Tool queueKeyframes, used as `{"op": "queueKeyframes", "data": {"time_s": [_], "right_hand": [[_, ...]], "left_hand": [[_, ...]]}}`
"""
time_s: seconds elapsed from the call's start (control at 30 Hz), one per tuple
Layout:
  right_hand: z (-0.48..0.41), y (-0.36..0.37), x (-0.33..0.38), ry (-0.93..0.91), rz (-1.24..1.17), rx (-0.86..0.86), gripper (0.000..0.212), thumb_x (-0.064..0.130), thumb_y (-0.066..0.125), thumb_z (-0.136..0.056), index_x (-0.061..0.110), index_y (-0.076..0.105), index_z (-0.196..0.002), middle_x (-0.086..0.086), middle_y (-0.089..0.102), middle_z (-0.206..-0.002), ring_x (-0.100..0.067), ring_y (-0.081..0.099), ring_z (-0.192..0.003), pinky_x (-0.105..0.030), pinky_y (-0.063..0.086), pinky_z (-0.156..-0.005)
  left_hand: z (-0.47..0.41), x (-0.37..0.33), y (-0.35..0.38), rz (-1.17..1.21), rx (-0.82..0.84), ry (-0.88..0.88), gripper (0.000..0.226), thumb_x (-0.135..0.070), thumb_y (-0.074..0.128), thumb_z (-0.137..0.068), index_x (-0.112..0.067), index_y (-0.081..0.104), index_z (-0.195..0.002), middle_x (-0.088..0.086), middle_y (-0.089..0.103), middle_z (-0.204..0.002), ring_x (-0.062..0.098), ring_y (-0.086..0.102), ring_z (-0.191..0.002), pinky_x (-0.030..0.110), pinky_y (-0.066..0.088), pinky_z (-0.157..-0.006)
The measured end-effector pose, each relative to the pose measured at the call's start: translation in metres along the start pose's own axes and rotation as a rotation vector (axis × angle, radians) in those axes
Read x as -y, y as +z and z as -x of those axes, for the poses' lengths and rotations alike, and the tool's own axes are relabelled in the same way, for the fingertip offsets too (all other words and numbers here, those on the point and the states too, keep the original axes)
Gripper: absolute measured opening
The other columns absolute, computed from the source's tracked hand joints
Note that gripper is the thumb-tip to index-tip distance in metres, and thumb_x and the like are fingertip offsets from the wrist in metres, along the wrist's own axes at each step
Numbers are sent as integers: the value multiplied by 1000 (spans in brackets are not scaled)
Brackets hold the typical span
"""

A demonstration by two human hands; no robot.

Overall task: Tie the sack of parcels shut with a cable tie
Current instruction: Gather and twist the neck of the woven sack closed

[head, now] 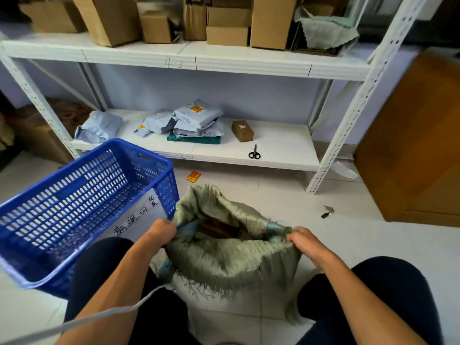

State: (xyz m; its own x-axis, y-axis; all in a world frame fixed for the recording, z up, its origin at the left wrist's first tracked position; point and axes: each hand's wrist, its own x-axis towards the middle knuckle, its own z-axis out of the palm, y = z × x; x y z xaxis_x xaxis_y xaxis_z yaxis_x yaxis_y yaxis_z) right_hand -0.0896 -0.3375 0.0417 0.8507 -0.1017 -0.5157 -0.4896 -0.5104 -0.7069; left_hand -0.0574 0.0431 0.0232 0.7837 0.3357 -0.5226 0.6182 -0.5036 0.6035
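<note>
Woven sack (231, 255) sits upright on the tiled floor (348, 232) between the person's knees, mouth open, brown parcels visible inside. Left hand (163, 231) fisted on the left rim of the mouth, right hand (302, 239) fisted on the right rim; both clamped on fabric, holding the opening spread between them. White strap (104, 313) runs across the left forearm; can't tell if it's the cable tie. Blue plastic basket (82, 192) just left of the sack. Scissors (254, 153) on the lower shelf (281, 148), well apart.
</note>
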Motion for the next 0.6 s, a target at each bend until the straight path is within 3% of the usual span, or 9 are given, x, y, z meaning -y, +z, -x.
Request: {"op": "queueKeyframes", "data": {"time_s": [0.1,0.2,0.27,0.37,0.43,0.5,0.6], "right_hand": [[2,4,-1,10,48,111,15,7,58,-87,14,59,-74,-2,55,-72,-16,50,-71,-29,36,-63],[1,7,-5,36,198,173,6,9,63,-82,11,66,-88,-3,56,-73,-14,49,-66,-24,36,-56],[-2,8,-9,75,288,210,19,11,66,-81,10,65,-100,-3,58,-80,-13,51,-68,-21,38,-53],[-2,12,-17,101,421,286,21,22,72,-82,11,67,-99,-3,62,-85,-15,58,-74,-20,43,-56],[-3,15,-22,106,423,306,28,27,75,-82,8,68,-101,-5,64,-90,-17,60,-78,-23,46,-59],[-4,17,-23,98,425,268,26,29,76,-84,9,68,-98,-4,65,-86,-15,60,-72,-21,46,-57],[-4,17,-20,47,544,177,18,25,72,-82,17,59,-72,1,58,-72,-12,55,-63,-23,39,-50]], "left_hand": [[2,-4,3,80,25,-51,13,-5,52,-96,1,62,-92,21,61,-103,31,60,-86,35,47,-67],[8,-9,2,193,57,-63,6,-6,65,-91,-1,62,-91,17,65,-94,26,62,-76,32,51,-61],[8,-10,3,163,137,-41,21,-17,80,-84,-6,64,-92,13,69,-95,24,67,-80,32,54,-65],[11,-9,2,-38,202,-9,43,-31,91,-72,-10,62,-96,8,67,-101,24,66,-90,32,53,-72],[8,-1,5,-320,162,28,50,-34,85,-77,-5,63,-112,8,65,-106,24,62,-94,31,51,-75],[11,4,7,-500,101,75,42,-27,70,-87,-2,62,-120,11,64,-111,24,58,-91,30,47,-74],[13,6,9,-572,73,105,25,-20,60,-91,-3,61,-111,14,64,-111,26,55,-89,31,45,-74]]}}
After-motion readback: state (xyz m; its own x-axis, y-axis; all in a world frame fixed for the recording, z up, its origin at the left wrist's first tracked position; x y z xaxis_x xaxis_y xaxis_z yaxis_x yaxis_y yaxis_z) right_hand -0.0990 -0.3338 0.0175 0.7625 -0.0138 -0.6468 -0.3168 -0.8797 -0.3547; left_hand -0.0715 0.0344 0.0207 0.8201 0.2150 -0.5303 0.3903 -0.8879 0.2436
